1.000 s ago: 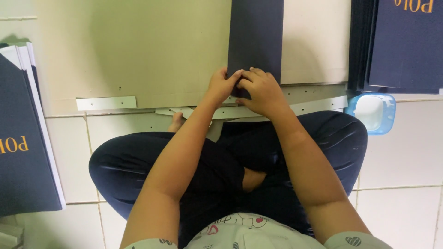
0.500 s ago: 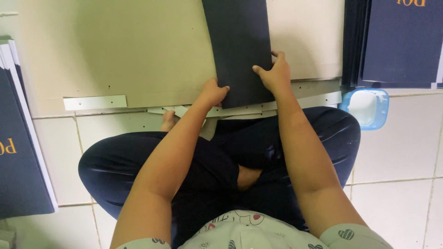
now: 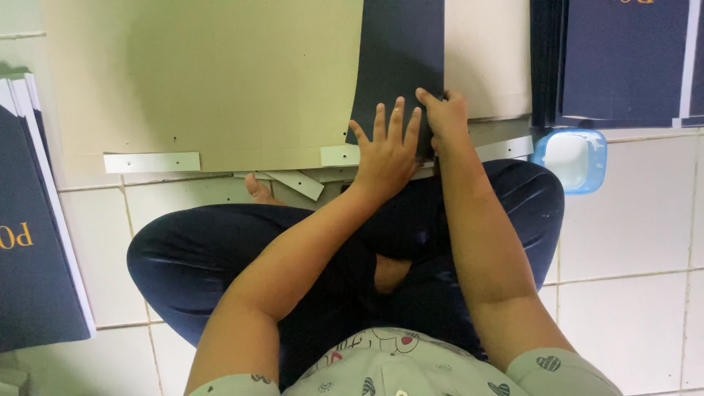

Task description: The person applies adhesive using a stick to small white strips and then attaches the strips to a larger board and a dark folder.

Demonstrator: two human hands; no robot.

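head view, white tiled floor (image 3: 631, 308), beige cardboard sheet (image 3: 220, 81)

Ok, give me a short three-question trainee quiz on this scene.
1. True or false: the left hand lies flat with fingers spread on the dark sheet.
2. Multiple choice: the blue tub stands A) on the person's lap, B) on the tiled floor to the person's right, C) on the tan board.
3. Fill in: the right hand holds the dark sheet at its ___ corner.

Key: 1 true; 2 B; 3 lower right.
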